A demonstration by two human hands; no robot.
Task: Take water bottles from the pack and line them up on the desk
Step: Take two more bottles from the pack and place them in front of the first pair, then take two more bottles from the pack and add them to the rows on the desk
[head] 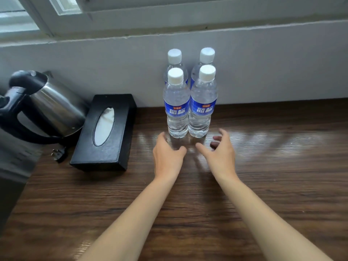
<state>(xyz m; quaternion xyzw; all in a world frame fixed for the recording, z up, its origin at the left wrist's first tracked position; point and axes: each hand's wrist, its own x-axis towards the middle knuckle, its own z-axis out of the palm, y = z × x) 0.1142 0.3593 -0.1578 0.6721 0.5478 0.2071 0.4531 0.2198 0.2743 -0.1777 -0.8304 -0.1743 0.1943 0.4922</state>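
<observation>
Both hands, left hand (168, 153) and right hand (220, 150), fingers apart, empty, near four upright bottles (177, 106).

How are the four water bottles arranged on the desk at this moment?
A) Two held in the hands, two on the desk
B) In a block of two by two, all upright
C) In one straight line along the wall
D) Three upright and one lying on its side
B: two front bottles stand side by side, two more bottles right behind them, and both hands are empty.
</observation>
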